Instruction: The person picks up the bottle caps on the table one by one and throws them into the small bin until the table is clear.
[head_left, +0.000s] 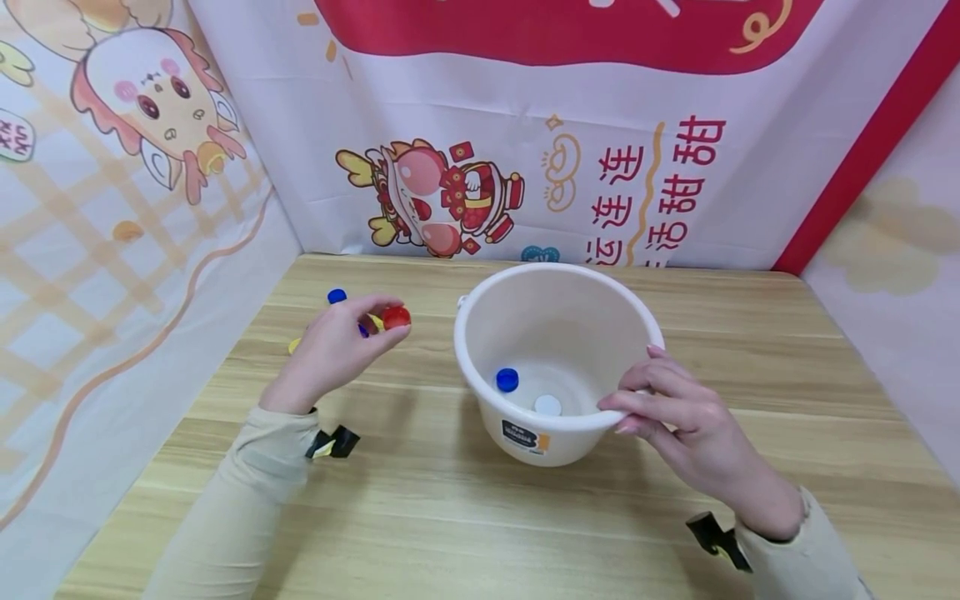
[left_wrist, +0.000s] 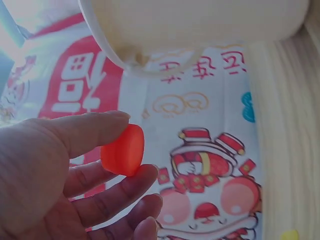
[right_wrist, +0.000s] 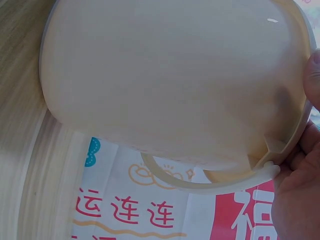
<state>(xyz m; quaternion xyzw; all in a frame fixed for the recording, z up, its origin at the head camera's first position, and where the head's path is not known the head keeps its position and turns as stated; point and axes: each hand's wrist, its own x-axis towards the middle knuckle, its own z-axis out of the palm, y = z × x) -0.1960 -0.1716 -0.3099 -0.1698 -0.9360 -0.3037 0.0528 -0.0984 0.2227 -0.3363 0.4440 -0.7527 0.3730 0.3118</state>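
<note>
Between thumb and fingers, my left hand (head_left: 337, 346) pinches a red bottle cap (head_left: 396, 317), held above the table to the left of the bucket. The same red cap (left_wrist: 123, 150) shows large in the left wrist view. My right hand (head_left: 686, 421) grips the near right rim of a cream plastic bucket (head_left: 558, 433), thumb outside and fingers over the edge. Inside the bucket lie a blue cap (head_left: 507, 380) and a white cap (head_left: 547, 406). The bucket's handle (right_wrist: 215, 187) hangs at its side in the right wrist view.
Beyond my left hand another blue cap (head_left: 337, 296) lies on the wooden table (head_left: 420, 508). A yellow piece (head_left: 294, 344) is partly covered by that hand, with more blue and yellow showing behind the fingers. A printed cloth (head_left: 450, 108) hangs along the table's back edge.
</note>
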